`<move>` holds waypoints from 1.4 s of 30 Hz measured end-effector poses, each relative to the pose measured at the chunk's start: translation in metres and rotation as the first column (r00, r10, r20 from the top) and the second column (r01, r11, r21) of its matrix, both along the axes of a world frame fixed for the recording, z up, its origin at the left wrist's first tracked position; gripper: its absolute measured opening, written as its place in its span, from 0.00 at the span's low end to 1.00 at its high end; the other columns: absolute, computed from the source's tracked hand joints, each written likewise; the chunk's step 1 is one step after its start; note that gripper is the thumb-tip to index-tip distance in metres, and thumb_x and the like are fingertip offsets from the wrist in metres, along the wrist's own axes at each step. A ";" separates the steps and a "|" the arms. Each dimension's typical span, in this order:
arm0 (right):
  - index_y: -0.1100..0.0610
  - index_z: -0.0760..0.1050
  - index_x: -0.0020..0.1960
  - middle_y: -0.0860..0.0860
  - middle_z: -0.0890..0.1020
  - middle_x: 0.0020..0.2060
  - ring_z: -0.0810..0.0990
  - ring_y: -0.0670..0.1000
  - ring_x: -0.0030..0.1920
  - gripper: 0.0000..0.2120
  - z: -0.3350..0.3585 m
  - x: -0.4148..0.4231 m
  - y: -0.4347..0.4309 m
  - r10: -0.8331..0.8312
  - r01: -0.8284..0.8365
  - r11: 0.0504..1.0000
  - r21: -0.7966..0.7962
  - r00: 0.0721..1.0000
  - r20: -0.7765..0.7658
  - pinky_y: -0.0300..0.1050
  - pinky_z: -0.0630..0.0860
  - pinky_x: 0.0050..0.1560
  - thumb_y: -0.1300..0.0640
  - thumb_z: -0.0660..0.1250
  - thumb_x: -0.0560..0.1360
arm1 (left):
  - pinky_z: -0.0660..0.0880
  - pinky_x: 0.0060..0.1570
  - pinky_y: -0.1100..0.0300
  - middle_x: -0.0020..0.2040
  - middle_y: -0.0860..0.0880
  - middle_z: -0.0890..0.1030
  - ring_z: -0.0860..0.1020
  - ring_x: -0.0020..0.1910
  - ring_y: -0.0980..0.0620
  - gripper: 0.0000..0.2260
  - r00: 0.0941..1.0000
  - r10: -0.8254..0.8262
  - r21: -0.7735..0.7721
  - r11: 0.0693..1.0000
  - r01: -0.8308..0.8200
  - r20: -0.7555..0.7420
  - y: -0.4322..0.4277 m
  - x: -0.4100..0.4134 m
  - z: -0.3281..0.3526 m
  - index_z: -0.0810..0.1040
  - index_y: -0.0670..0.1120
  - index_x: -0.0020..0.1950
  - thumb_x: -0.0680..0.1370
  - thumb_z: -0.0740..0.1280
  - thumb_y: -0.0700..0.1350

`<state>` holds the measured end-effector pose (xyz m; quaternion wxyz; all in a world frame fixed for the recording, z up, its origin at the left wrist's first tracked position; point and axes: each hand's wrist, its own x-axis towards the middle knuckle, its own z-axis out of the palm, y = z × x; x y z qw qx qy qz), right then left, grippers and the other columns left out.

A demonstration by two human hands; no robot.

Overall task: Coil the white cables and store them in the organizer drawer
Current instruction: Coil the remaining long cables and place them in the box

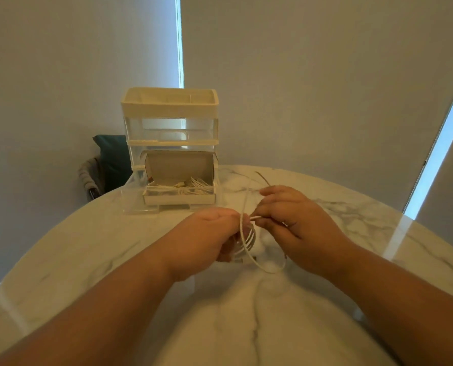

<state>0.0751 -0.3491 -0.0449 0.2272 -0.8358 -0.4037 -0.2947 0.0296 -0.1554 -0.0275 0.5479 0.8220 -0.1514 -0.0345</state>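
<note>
Beyond the left hand [206,233], the organizer's bottom drawer [135,200] stands pulled out, with other white cables [185,187] lying in a cardboard box [179,199] inside it. The left hand is clenched around the stacked loops of the white cable [246,241], held just above the worktop [246,313]. The right hand [296,223], touching distance away, pinches the cable's end beside the coil. One wide loop sags below the right hand, and a strand trails away past both hands. I judge the stiff loops could spring apart if the left grip eases during the tuck, or the slack loop could snag.
</note>
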 end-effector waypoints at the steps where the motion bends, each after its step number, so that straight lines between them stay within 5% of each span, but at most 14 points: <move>1: 0.53 0.84 0.52 0.47 0.84 0.43 0.77 0.45 0.49 0.14 0.001 -0.001 0.000 0.014 -0.014 1.000 0.018 1.000 -0.009 0.32 0.70 0.55 0.50 0.61 0.78 | 0.69 0.28 0.70 0.37 0.43 0.70 0.67 0.25 0.59 0.12 1.000 0.015 -0.002 1.000 -0.015 0.007 0.000 0.000 0.000 0.76 0.39 0.46 0.83 0.58 0.44; 4: 0.50 0.83 0.55 0.37 0.79 0.39 0.77 0.40 0.42 0.15 0.003 -0.003 0.001 0.028 -0.023 0.998 0.066 0.997 -0.077 0.32 0.69 0.44 0.49 0.59 0.79 | 0.73 0.33 0.65 0.36 0.44 0.72 0.71 0.31 0.54 0.12 1.000 -0.009 -0.046 0.999 0.008 -0.020 0.002 0.001 -0.002 0.76 0.41 0.49 0.83 0.58 0.46; 9: 0.55 0.83 0.44 0.39 0.79 0.32 0.78 0.41 0.37 0.17 -0.003 0.005 -0.007 0.108 -0.080 0.981 0.175 0.982 -0.157 0.29 0.68 0.38 0.48 0.59 0.80 | 0.61 0.35 0.57 0.29 0.47 0.59 0.55 0.30 0.49 0.16 0.947 -0.278 -0.291 0.930 0.224 -0.161 -0.003 -0.005 0.002 0.70 0.41 0.39 0.73 0.61 0.55; 12: 0.56 0.81 0.40 0.48 0.80 0.32 0.77 0.45 0.38 0.24 -0.012 0.015 -0.016 -0.005 0.067 0.975 0.212 0.960 -0.279 0.34 0.69 0.37 0.40 0.57 0.78 | 0.67 0.35 0.58 0.28 0.48 0.58 0.56 0.28 0.50 0.16 0.935 -0.321 -0.377 0.893 0.245 -0.153 -0.002 -0.003 0.002 0.71 0.45 0.35 0.79 0.62 0.53; 15: 0.49 0.79 0.39 0.48 0.79 0.32 0.76 0.43 0.36 0.21 -0.014 0.019 -0.023 -0.121 0.265 0.930 0.255 0.875 -0.468 0.34 0.70 0.38 0.36 0.58 0.78 | 0.70 0.36 0.58 0.28 0.48 0.54 0.53 0.28 0.48 0.14 0.937 -0.312 -0.534 0.825 0.184 -0.159 0.003 0.001 0.006 0.73 0.47 0.32 0.76 0.60 0.51; 17: 0.48 0.79 0.42 0.51 0.80 0.32 0.77 0.48 0.35 0.17 -0.016 0.017 -0.023 -0.126 0.316 0.912 0.261 0.822 -0.556 0.43 0.75 0.42 0.41 0.57 0.80 | 0.73 0.35 0.57 0.28 0.49 0.53 0.54 0.26 0.50 0.15 0.942 -0.300 -0.646 0.751 0.137 -0.149 0.005 0.001 0.008 0.73 0.47 0.32 0.78 0.61 0.50; 19: 0.51 0.77 0.47 0.52 0.78 0.30 0.77 0.52 0.34 0.11 -0.019 0.011 -0.011 0.007 0.307 0.874 0.377 0.768 -0.641 0.51 0.78 0.47 0.50 0.59 0.82 | 0.72 0.37 0.57 0.27 0.50 0.53 0.54 0.25 0.52 0.14 0.945 -0.292 -0.770 0.634 0.075 -0.148 0.007 0.002 0.011 0.73 0.46 0.33 0.77 0.60 0.50; 22: 0.56 0.75 0.47 0.53 0.70 0.29 0.71 0.52 0.29 0.07 -0.021 0.004 0.012 0.464 0.349 0.615 0.707 0.565 -0.682 0.54 0.81 0.39 0.60 0.61 0.82 | 0.70 0.39 0.57 0.26 0.53 0.56 0.57 0.24 0.54 0.15 0.945 -0.285 -0.894 0.447 -0.018 -0.162 0.010 0.005 0.012 0.73 0.45 0.35 0.78 0.56 0.49; 24: 0.55 0.75 0.44 0.53 0.68 0.31 0.64 0.49 0.27 0.09 -0.021 -0.002 0.018 0.603 0.409 0.523 0.748 0.442 -0.664 0.42 0.69 0.25 0.62 0.62 0.81 | 0.69 0.42 0.57 0.26 0.53 0.59 0.59 0.24 0.55 0.17 0.955 -0.239 -0.923 0.379 -0.073 -0.174 0.013 0.009 0.012 0.73 0.45 0.36 0.80 0.54 0.48; 26: 0.54 0.78 0.42 0.52 0.69 0.32 0.60 0.48 0.26 0.11 -0.023 -0.006 0.021 0.583 0.424 0.584 0.692 0.374 -0.721 0.36 0.55 0.24 0.62 0.62 0.81 | 0.69 0.44 0.57 0.27 0.53 0.61 0.61 0.25 0.55 0.17 0.964 -0.197 -0.933 0.344 -0.106 -0.182 0.017 0.011 0.012 0.74 0.45 0.37 0.81 0.54 0.48; 30: 0.57 0.81 0.46 0.51 0.70 0.30 0.59 0.47 0.27 0.13 -0.025 -0.020 0.031 0.469 0.396 0.758 0.518 0.220 -0.855 0.39 0.50 0.27 0.58 0.60 0.83 | 0.68 0.48 0.56 0.28 0.51 0.65 0.64 0.27 0.54 0.13 0.981 -0.096 -0.916 0.384 -0.121 -0.170 0.015 0.013 0.013 0.73 0.43 0.42 0.83 0.55 0.46; 36: 0.55 0.82 0.56 0.53 0.73 0.32 0.61 0.47 0.25 0.11 -0.017 -0.035 0.038 0.500 0.324 0.813 0.484 0.038 -0.865 0.35 0.55 0.23 0.58 0.60 0.82 | 0.69 0.45 0.57 0.32 0.47 0.73 0.71 0.31 0.53 0.10 0.992 0.055 -0.850 0.511 -0.127 -0.116 0.008 0.015 0.008 0.75 0.40 0.49 0.82 0.58 0.44; 39: 0.52 0.73 0.66 0.62 0.79 0.40 0.65 0.49 0.23 0.14 -0.013 -0.037 0.038 0.470 0.221 0.841 0.495 0.157 -0.869 0.38 0.65 0.22 0.61 0.60 0.81 | 0.75 0.45 0.57 0.34 0.48 0.79 0.77 0.33 0.54 0.10 0.982 0.181 -0.729 0.664 -0.165 -0.057 0.007 0.015 0.005 0.78 0.41 0.50 0.82 0.59 0.45; 42: 0.59 0.67 0.63 0.58 0.81 0.38 0.65 0.49 0.22 0.11 -0.007 -0.038 0.037 0.528 0.215 0.793 0.570 0.223 -0.819 0.39 0.67 0.22 0.65 0.57 0.82 | 0.77 0.54 0.51 0.36 0.51 0.82 0.81 0.37 0.54 0.10 0.963 0.268 -0.589 0.781 -0.206 0.018 0.005 0.018 0.000 0.79 0.45 0.48 0.81 0.60 0.48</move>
